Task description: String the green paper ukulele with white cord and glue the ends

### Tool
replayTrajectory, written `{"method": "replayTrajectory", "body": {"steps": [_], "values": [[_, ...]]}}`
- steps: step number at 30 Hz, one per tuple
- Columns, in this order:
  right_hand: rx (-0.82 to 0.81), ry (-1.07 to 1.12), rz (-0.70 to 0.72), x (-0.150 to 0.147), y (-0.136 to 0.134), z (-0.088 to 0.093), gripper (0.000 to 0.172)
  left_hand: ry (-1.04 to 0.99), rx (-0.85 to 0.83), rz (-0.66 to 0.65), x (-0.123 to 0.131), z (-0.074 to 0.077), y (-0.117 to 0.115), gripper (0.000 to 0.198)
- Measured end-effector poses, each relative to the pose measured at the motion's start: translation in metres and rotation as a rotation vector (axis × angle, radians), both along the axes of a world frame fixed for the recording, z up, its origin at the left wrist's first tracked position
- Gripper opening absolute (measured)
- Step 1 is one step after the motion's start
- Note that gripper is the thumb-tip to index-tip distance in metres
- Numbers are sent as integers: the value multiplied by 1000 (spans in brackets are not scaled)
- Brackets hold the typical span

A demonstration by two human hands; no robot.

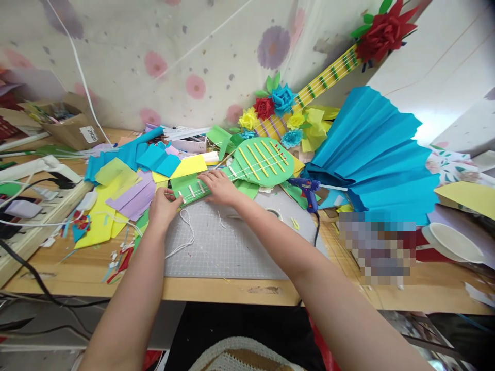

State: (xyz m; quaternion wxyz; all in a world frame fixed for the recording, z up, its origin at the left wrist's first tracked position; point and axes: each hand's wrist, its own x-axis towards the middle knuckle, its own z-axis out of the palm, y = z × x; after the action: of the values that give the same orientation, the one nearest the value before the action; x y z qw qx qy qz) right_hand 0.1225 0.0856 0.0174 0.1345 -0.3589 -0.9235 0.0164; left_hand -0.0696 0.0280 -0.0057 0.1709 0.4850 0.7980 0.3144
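Observation:
A green paper guitar [253,167] lies slantwise across the back of the grey cutting mat [247,247]. It has yellow strips and small red pieces on its round body, white strips on its neck and thin white strings along it. My left hand [166,206] pinches the neck's near left end, where a string seems to meet its fingers. Farther up, my right hand [220,188] is laid over the neck, gripping it from above. Loose white string [189,234] trails down the mat beside my left wrist. What sits under my fingertips is hidden.
A blue hot glue gun [309,191] rests right of the guitar, beside a large blue pleated paper fan [379,149]. Coloured paper [112,201] heaps at left, near a power strip [42,206]. Behind stands a yellow flowered guitar [328,77]. A tape roll [274,212] lies on the mat.

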Motion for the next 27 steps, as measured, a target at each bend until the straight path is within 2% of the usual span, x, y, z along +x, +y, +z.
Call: {"method": "replayTrajectory", "body": {"steps": [3,9,15,19,23,27], "values": [[-38,-75,13,-15,9,4,79,13,-34,-15,-1,0,0,43],[-89,-148,54,-15,13,10,70,74,-124,-111,-5,6,0,39],[-81,-31,131,2,-2,7,72,235,-354,-258,-3,30,-1,38],[-105,38,199,12,-15,2,73,328,-445,-354,3,43,-14,32],[-112,41,211,17,-25,-9,72,290,-454,-386,8,42,-29,30],[-21,138,145,22,-35,-13,70,309,-426,-385,9,37,-31,29]]}}
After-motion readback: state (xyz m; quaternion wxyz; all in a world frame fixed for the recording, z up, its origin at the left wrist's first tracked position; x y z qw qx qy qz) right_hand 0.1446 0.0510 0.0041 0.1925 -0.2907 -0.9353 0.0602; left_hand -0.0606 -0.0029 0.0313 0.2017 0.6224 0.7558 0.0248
